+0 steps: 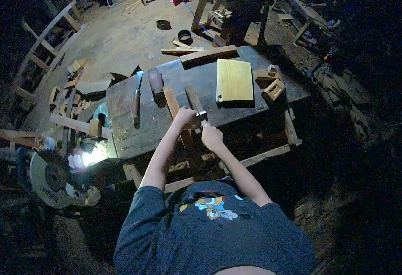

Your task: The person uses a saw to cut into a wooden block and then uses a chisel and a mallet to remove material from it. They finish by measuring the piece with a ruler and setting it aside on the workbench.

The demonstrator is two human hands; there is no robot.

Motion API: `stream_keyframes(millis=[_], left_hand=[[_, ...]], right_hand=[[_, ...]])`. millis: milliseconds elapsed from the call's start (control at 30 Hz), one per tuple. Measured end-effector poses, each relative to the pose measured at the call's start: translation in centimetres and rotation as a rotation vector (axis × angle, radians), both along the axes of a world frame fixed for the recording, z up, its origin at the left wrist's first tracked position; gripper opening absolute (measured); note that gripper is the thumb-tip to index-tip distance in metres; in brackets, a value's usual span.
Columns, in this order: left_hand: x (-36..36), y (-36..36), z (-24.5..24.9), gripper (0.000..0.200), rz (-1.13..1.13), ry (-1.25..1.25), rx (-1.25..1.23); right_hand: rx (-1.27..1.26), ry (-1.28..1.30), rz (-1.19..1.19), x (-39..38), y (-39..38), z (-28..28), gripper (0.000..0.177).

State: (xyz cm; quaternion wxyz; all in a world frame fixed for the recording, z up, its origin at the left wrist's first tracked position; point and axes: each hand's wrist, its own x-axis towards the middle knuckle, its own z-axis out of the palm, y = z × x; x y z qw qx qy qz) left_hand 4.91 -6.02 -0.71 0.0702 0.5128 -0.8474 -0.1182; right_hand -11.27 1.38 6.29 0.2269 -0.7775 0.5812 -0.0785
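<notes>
My right hand (213, 137) is closed around the lower end of a narrow tool with a shiny metal part (202, 113); its exact kind is too small to tell. Beside it, my left hand (186, 118) is curled at the lower end of a dark narrow bar (192, 97), and what its fingers grip is hidden. The metal part lies across or against that bar. Under my left wrist runs a longer light-brown wooden strip (171, 101). Both hands are over the front of the dark workbench (123, 103).
A pale yellow board (234, 80) lies right of my hands, with small wooden blocks (273, 90) beyond it. Left are a handsaw (136, 98) and a dark rounded tool (155, 81). A circular saw (52, 178) and a bright lamp (94, 155) stand at lower left.
</notes>
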Motion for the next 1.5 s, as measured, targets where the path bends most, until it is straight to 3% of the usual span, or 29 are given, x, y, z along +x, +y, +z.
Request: stream_keyframes(millis=[67, 100, 167, 200, 333, 433, 500, 533, 600, 667, 700, 733, 767, 867, 933, 1033, 1167, 1300, 1433, 1500], left_hand=[[-0.8, 0.8, 5.1, 0.039, -0.026, -0.221, 0.158], [-0.5, 0.5, 4.3, 0.039, -0.021, -0.218, 0.162], [0.4, -0.8, 0.7, 0.059, 0.066, -0.069, 0.159], [0.7, -1.3, -0.9, 0.06, 0.059, -0.097, 0.169], [-0.1, -0.8, 1.6, 0.06, -0.046, -0.088, 0.204], [0.1, -0.9, 1.4, 0.059, 0.012, -0.138, 0.307], [0.5, -1.0, 1.3, 0.059, 0.1, -0.002, 0.422], [-0.2, -0.6, 2.5, 0.057, 0.11, -0.198, 0.242], [-1.1, 0.7, 3.9, 0.049, 0.237, -0.265, 0.146], [-1.5, 1.5, 2.4, 0.04, 0.33, -0.17, -0.04], [-2.0, 2.4, 3.5, 0.037, 0.363, -0.241, -0.153], [-2.1, 3.0, 2.3, 0.037, 0.413, -0.132, -0.369], [-2.2, 3.2, 1.6, 0.034, 0.448, -0.126, -0.382], [-2.1, 3.2, 0.6, 0.022, 0.47, -0.288, -0.593], [-1.8, 3.3, 1.2, 0.01, 0.361, -0.217, -0.422], [-1.6, 3.4, 2.0, 0.008, 0.302, -0.14, -0.416], [-1.4, 3.1, -0.3, 0.012, 0.246, -0.183, -0.477], [-1.6, 3.2, 0.2, 0.012, 0.224, -0.294, -0.373], [-1.0, 3.0, 0.9, 0.02, 0.246, -0.16, -0.195], [-0.6, 2.8, 2.8, 0.038, 0.272, -0.006, -0.037]], right_hand=[[-0.022, 0.043, -0.056, 0.3, 0.3, 0.3, 0.018], [-0.018, 0.045, -0.051, -0.2, 1.2, 0.7, 0.018], [0.056, 0.07, -0.059, -2.7, 4.2, 1.6, 0.017], [0.09, 0.094, -0.049, -4.2, 5.8, 2.4, 0.016], [0.062, 0.081, -0.008, -8.1, 8.4, 2.0, 0.015], [0.043, 0.057, 0.025, -8.2, 7.9, 1.7, 0.016], [-0.005, 0.037, 0.021, -7.7, 7.9, 1.7, 0.017], [-0.019, 0.053, 0.009, -7.5, 8.1, 2.0, 0.017], [-0.019, 0.07, -0.012, -7.4, 8.0, 2.0, 0.017], [0.007, 0.108, -0.001, -7.7, 7.9, 1.4, 0.016], [-0.008, 0.099, -0.007, -7.8, 7.9, 1.6, 0.017], [0.006, 0.085, -0.011, -7.8, 7.9, 2.0, 0.017], [0.023, 0.074, -0.015, -7.8, 7.9, 2.4, 0.018], [0.046, 0.09, -0.014, -7.6, 8.2, 3.8, 0.017], [0.065, 0.09, -0.02, -7.5, 8.1, 3.8, 0.017], [0.081, 0.082, -0.023, -6.7, 7.3, 3.5, 0.018], [0.062, -0.007, -0.003, -3.2, 3.2, 3.1, 0.02], [0.082, -0.023, -0.032, 1.2, -1.9, 1.1, 0.022], [0.06, 0.076, -0.03, 1.6, -2.1, 1.1, 0.022], [-0.03, 0.021, -0.015, 0.2, 0.5, 2.7, 0.016]])
